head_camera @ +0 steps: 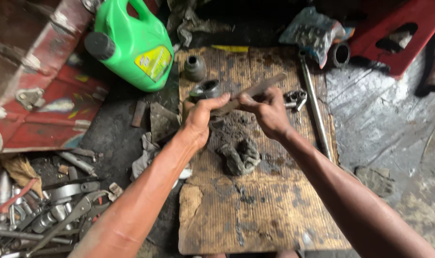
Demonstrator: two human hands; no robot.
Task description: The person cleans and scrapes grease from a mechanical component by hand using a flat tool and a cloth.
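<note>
Flat grimy metal bar (253, 91) — tilted, held above stained wooden board.

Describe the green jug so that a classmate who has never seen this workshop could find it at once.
Start at the greasy cardboard sheet on the floor. Beyond its far left corner lies the green plastic jug, tipped on its side. Unlike the grey metal parts around it, it is bright green, with a dark cap and a yellow label.

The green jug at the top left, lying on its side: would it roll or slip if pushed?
The green jug probably slides rather than rolls: its body looks flat-sided. Smooth plastic in a greasy workspace may be slippery. Its cap looks closed, so spilling seems unlikely.
</note>
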